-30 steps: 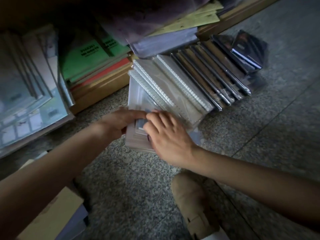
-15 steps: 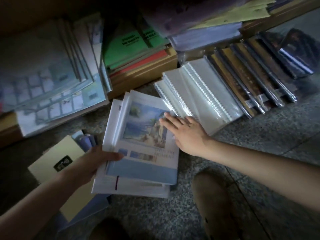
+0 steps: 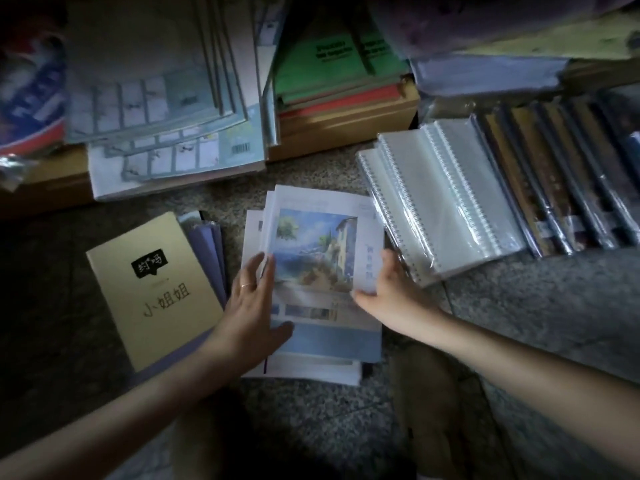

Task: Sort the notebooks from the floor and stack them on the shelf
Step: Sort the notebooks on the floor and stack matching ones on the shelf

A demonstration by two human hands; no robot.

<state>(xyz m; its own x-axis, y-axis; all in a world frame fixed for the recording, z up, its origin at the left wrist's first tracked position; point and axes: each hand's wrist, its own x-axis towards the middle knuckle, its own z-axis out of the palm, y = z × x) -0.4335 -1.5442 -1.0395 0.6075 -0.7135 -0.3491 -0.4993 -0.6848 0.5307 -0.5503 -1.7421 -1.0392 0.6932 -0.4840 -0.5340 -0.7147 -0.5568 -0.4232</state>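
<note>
We wear a thin, pale ring [image 3: 248, 285] on a finger of our left hand [image 3: 251, 303], at 8 o'clock from the centre. Our forearms [image 3: 519, 368] show bare from the left hand and the right hand [image 3: 391, 289] to the frame's edge, at 8 and 4 o'clock. At 5 o'clock sits a tan, soft-looking shape [image 3: 436, 403], shoe or trouser leg; we cannot tell which.

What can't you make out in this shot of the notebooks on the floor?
All in the head view:
- green books: title print too blurred to read.
- Purple notebooks: covers mostly hidden under the yellow notebook.
- Painting-cover stack: count unclear, lower ones covered by the top one.
- Right hand: whether its fingers hook under the stack's edge is hidden by the hand itself.
- Dark-spined notebooks: row cut off by the right edge.
</note>
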